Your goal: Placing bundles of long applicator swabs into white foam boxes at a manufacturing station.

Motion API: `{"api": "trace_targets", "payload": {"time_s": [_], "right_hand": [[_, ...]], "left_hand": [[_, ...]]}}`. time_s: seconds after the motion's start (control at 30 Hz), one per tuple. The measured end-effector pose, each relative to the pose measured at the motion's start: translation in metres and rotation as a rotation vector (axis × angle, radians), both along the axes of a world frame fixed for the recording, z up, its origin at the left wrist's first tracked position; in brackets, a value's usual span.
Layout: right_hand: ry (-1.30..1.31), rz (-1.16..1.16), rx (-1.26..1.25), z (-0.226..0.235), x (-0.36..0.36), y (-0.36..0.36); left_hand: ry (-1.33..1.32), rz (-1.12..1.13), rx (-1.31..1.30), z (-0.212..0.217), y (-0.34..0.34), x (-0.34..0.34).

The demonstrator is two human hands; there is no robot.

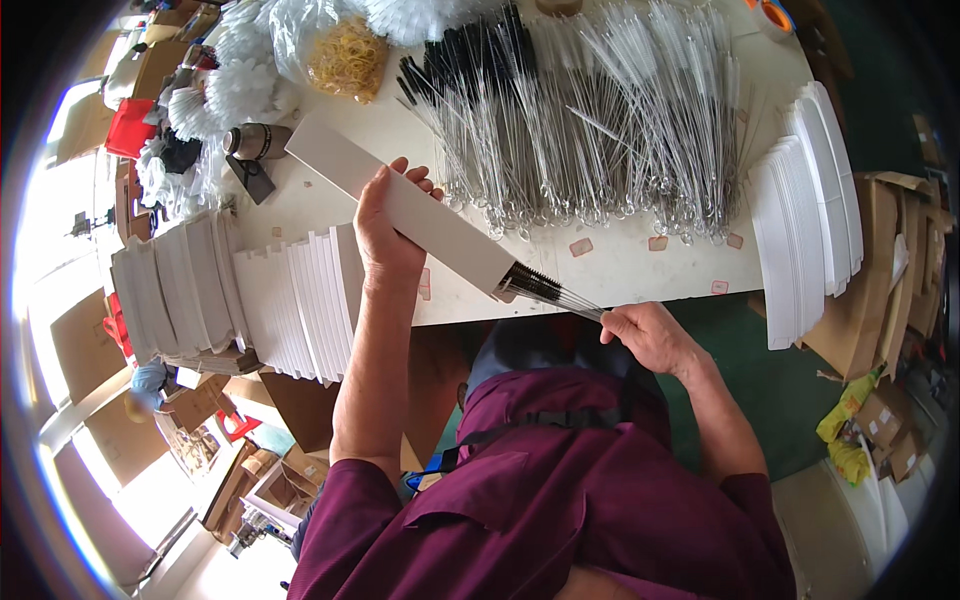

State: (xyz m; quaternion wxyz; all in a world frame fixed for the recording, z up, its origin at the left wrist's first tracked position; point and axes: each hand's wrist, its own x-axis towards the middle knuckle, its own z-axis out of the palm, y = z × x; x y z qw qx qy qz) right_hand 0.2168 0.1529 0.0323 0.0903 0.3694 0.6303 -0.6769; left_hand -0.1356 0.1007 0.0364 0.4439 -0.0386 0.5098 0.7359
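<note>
A long white box (pixel 425 215) lies slantwise across my left hand (pixel 390 225), whose fingers wrap round it from below. My right hand (pixel 648 335) grips the wire ends of several black-bristled wire brushes (pixel 540 287). Their bristles sit partly inside the lower right end of the box; how far in they reach is hidden. Beyond my hands, a wide row of wire brushes with black bristles (pixel 480 70) and white bristles (pixel 660 60) covers the table, their looped wire ends toward me.
Stacked flat white boxes lie at the table's left (pixel 290 300) and right (pixel 790 240) edges. A bag of yellow rubber bands (pixel 347 60), a steel cup (pixel 257 141) and clear plastic bags (pixel 240 95) stand at the far left. Orange-handled scissors (pixel 771 17) lie far right. Cardboard (pixel 880 270) stands beyond the right edge.
</note>
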Motion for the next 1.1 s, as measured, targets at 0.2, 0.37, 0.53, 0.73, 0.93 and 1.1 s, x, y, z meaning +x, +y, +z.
{"api": "trace_targets", "payload": {"time_s": [0.2, 0.37, 0.53, 0.73, 0.93, 1.1], "right_hand": [[-0.009, -0.007, 0.150, 0.007, -0.011, -0.004], [0.007, -0.017, 0.149, 0.003, -0.027, -0.005], [0.221, -0.257, 0.089, -0.020, -0.055, -0.018], [0.120, -0.437, -0.016, -0.035, -0.058, -0.007], [0.062, -0.230, 0.221, -0.016, -0.048, 0.013], [-0.065, 0.007, 0.274, -0.001, -0.045, 0.025]], "left_hand": [[-0.012, -0.005, -0.008, -0.005, 0.001, 0.011], [-0.083, 0.025, -0.003, -0.015, 0.001, 0.042], [-0.161, 0.035, 0.010, -0.021, -0.003, 0.079], [-0.227, -0.072, 0.063, -0.027, -0.021, 0.088], [-0.296, -0.639, -0.291, -0.012, -0.068, 0.094], [1.255, -1.143, -0.216, 0.051, -0.074, 0.112]]}}
